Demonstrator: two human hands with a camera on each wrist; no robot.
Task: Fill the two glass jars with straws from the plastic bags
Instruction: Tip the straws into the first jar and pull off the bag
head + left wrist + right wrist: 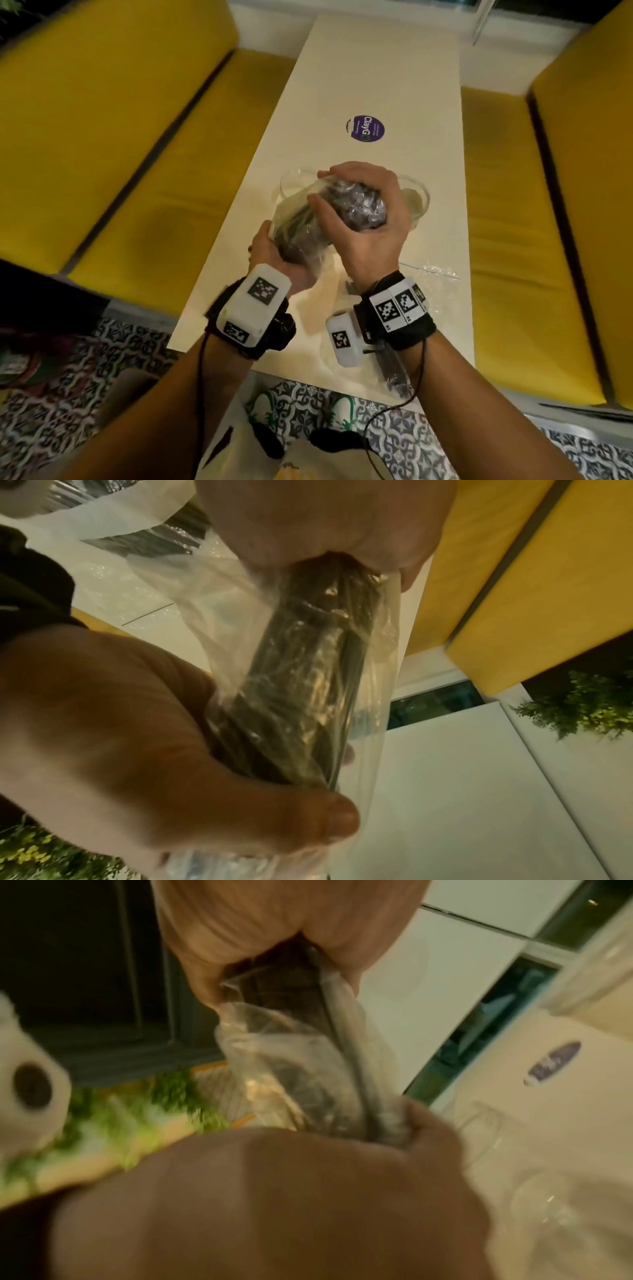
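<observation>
Both hands hold one clear plastic bag [298, 222] of dark straws [359, 209] tilted above the white table [342, 75]. My left hand [270, 246] grips its lower end, thumb [308, 818] across the plastic. My right hand [329, 192] wraps round the upper end, where the straw tips show. In the left wrist view the bag [308, 683] runs from my palm up to the right hand [325, 520]. Two glass jars stand just behind: the left jar [291, 178] and the right jar [416, 198], both partly hidden by the hands. The right wrist view is blurred.
A second bag of straws [397, 377] lies on the table under my right wrist, with crinkled loose plastic [435, 274] beside it. A purple round sticker [364, 128] sits farther along the table. Yellow benches [102, 137] flank the table on both sides.
</observation>
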